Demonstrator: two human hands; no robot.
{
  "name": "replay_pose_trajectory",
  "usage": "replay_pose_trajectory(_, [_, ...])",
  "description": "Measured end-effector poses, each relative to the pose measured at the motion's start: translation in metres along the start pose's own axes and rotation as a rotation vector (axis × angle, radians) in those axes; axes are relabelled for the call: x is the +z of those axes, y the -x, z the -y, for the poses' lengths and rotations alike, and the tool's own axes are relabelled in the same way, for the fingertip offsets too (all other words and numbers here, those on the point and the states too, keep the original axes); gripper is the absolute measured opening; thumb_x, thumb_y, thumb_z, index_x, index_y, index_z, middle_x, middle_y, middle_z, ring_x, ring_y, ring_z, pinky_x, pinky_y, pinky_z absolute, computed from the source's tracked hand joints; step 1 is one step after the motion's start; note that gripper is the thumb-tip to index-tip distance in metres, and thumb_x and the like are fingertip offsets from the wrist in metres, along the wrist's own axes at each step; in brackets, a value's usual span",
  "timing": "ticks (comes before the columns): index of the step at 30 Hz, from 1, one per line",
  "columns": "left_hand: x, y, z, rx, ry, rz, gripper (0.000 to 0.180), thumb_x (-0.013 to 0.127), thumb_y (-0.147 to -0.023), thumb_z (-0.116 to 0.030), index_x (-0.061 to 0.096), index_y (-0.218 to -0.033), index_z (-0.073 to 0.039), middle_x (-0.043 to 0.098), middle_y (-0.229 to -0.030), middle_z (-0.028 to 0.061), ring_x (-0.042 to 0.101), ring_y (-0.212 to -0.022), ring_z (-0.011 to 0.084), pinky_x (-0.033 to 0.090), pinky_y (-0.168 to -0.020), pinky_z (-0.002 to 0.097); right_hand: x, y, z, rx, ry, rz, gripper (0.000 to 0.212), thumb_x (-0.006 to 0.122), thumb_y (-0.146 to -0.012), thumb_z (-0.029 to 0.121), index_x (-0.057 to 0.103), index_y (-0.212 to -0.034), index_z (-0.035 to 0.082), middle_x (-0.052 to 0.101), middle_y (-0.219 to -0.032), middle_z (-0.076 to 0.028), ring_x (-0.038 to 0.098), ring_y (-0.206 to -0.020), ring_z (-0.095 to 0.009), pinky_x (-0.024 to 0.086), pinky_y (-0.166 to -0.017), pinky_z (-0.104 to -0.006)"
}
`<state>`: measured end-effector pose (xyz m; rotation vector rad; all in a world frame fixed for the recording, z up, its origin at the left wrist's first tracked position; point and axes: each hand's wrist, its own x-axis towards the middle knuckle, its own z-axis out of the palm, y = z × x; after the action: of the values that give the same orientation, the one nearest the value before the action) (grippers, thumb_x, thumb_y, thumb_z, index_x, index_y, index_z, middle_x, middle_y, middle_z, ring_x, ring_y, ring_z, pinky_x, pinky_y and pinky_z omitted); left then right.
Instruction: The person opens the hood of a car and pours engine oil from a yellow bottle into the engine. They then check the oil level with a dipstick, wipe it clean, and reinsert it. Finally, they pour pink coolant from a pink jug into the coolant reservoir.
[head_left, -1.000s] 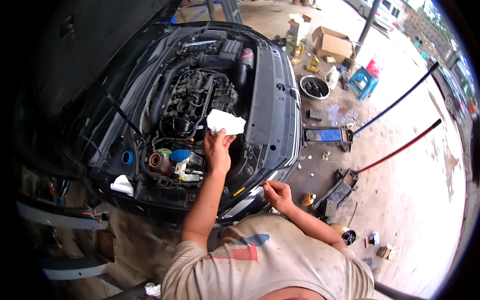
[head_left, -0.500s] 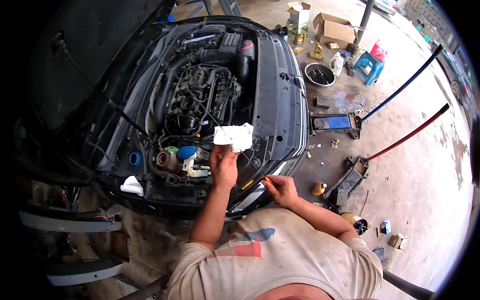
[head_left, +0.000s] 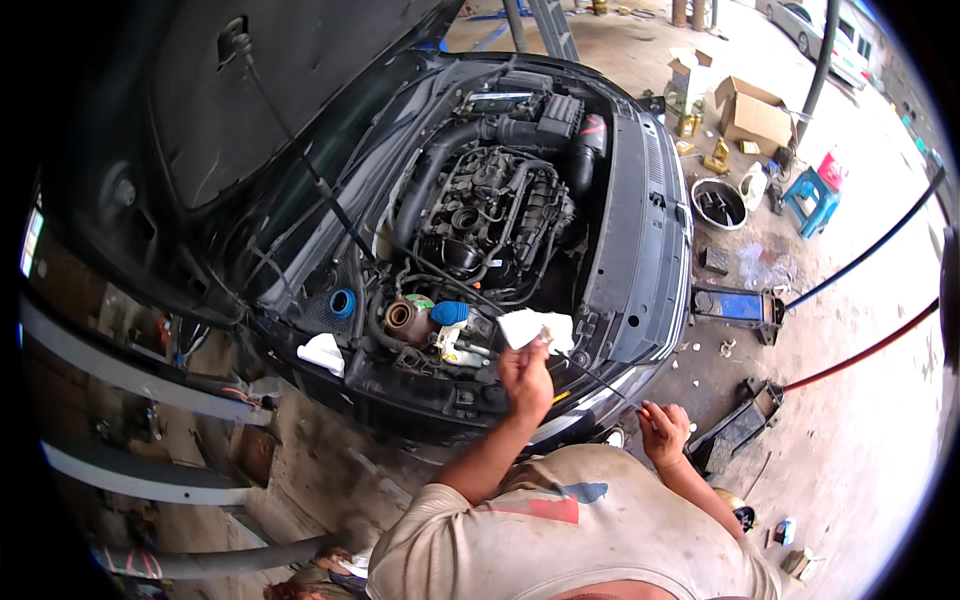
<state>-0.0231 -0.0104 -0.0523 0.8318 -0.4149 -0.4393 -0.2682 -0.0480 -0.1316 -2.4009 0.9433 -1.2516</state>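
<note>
A folded white paper wipe [head_left: 520, 328] is in my left hand [head_left: 525, 382], pinched between thumb and fingers above the front corner of the car's engine bay. Through or against the wipe runs a thin dark dipstick [head_left: 603, 382]; the wipe hides part of it. My right hand [head_left: 664, 435] is closed on the dipstick's end, out past the headlight. Below the left hand's level lie the uncapped brown reservoir [head_left: 402, 318], a blue cap [head_left: 449, 313] and a white filler neck [head_left: 455, 343]. The engine [head_left: 490, 215] stands exposed beyond.
A prop rod [head_left: 300, 155] holds up the hood [head_left: 320, 80]. Another white wipe [head_left: 322, 354] lies on the left fender. Two floor jacks [head_left: 735, 305] with long handles stand right of the bumper. A drain basin [head_left: 719, 203], blue stool [head_left: 811, 202] and cardboard box [head_left: 757, 112] are farther off.
My right hand has moved away from the left, and a longer stretch of dipstick shows between them. The left hand keeps the wipe pinched. The whole view has shifted.
</note>
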Motion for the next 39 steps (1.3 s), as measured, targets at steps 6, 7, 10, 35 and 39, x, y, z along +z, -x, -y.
replay_pose_trajectory(6, [-0.028,-0.055,-0.066,0.207,0.037,-0.014,0.013,0.058,-0.091,-0.009,0.064,-0.099,0.0,0.066,-0.096,0.0077,0.06,-0.086,0.0136,0.045,-0.078,0.0278,-0.025,0.048,-0.054,-0.013,0.167,0.113,0.022,0.075,-0.072,0.016,0.067,-0.093,0.011,0.053,-0.07,-0.003,0.051,-0.065,-0.023,0.035,-0.063,-0.0381])
replay_pose_trajectory(7, [-0.034,-0.062,-0.074,0.232,0.065,-0.035,0.013,0.058,-0.091,-0.009,0.064,-0.099,0.001,0.066,-0.096,0.0082,0.06,-0.087,0.0143,0.046,-0.079,0.0288,-0.03,0.054,-0.06,0.0,0.171,0.155,0.022,0.07,-0.073,0.011,0.066,-0.095,0.008,0.054,-0.071,-0.005,0.051,-0.068,-0.025,0.037,-0.067,-0.039])
replay_pose_trajectory(10, [-0.06,-0.081,-0.095,0.244,0.135,-0.085,0.013,0.057,-0.092,-0.008,0.064,-0.099,0.002,0.067,-0.096,0.009,0.061,-0.09,0.0153,0.046,-0.084,0.031,-0.04,0.055,-0.059,-0.052,0.125,0.15,0.024,0.071,-0.077,0.018,0.066,-0.1,0.014,0.055,-0.075,-0.004,0.052,-0.072,-0.023,0.038,-0.071,-0.0391])
replay_pose_trajectory(35, [-0.393,-0.115,-0.188,0.175,-0.328,-0.927,0.012,0.061,-0.088,-0.017,0.06,-0.082,-0.007,0.057,-0.071,0.0007,0.052,-0.058,0.0097,0.04,-0.05,0.0254,0.059,-0.028,0.049,0.261,-0.427,0.576,0.03,0.062,-0.08,-0.008,0.065,-0.11,-0.001,0.056,-0.082,-0.007,0.053,-0.073,-0.016,0.042,-0.068,-0.0258])
replay_pose_trajectory(39, [-0.369,-0.041,-0.126,0.112,-0.382,-0.874,0.02,0.061,-0.085,-0.022,0.061,-0.089,-0.002,0.062,-0.089,0.0083,0.06,-0.081,0.0162,0.049,-0.067,0.0329,0.151,-0.003,0.08,0.713,-0.906,0.559,0.034,0.061,-0.087,0.0,0.061,-0.121,-0.001,0.056,-0.088,0.001,0.046,-0.071,-0.007,0.038,-0.064,-0.021])
